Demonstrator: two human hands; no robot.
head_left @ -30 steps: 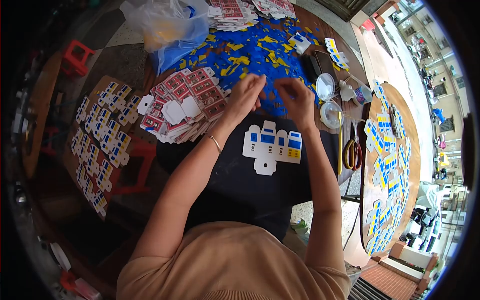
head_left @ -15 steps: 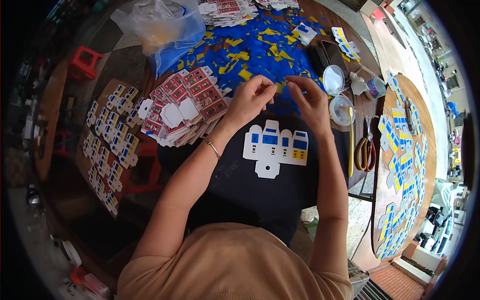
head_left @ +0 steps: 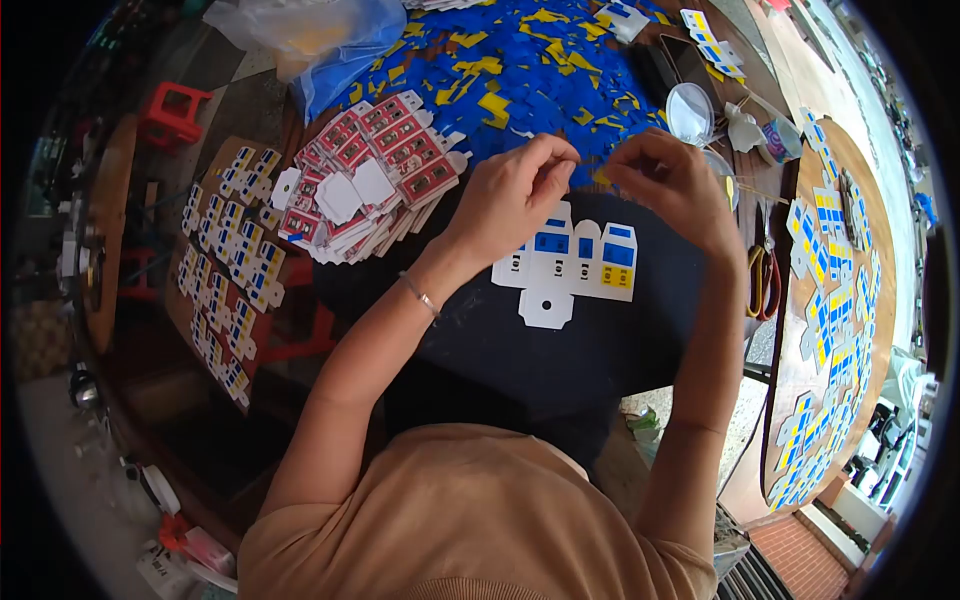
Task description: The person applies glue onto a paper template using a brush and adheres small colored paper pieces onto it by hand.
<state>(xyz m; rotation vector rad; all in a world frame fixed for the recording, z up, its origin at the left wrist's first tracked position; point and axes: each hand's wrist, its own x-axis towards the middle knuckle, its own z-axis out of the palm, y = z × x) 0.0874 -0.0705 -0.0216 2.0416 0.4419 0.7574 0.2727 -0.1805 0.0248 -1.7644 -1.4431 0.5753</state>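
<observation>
My left hand [head_left: 515, 192] is closed in a pinch above the upper edge of an unfolded white carton [head_left: 547, 274] with blue and yellow patches. What its fingertips hold, if anything, is hidden. Opposite it, my right hand [head_left: 680, 188] has thumb and fingers bent together. A small yellow scrap [head_left: 601, 175] shows at those fingertips; whether it is held or lies behind them I cannot tell. The carton rests flat on a black surface [head_left: 560, 365], and my left hand covers part of its upper left panel. Beyond both hands spreads a heap of blue and yellow paper pieces [head_left: 545, 85].
Stacked red-and-white flat cartons [head_left: 405, 150] lie left of my hands. At right are a round plastic container [head_left: 690, 112], a cup [head_left: 780, 142] and scissors [head_left: 765, 280]. Boards at left [head_left: 205, 335] and right [head_left: 800, 375] carry many patched cartons. A plastic bag [head_left: 340, 50] sits at the back left.
My right hand has shifted right and its fingers have drawn closer together. My left hand stays pinched, now lower over the carton's edge. The whole view has tilted slightly.
</observation>
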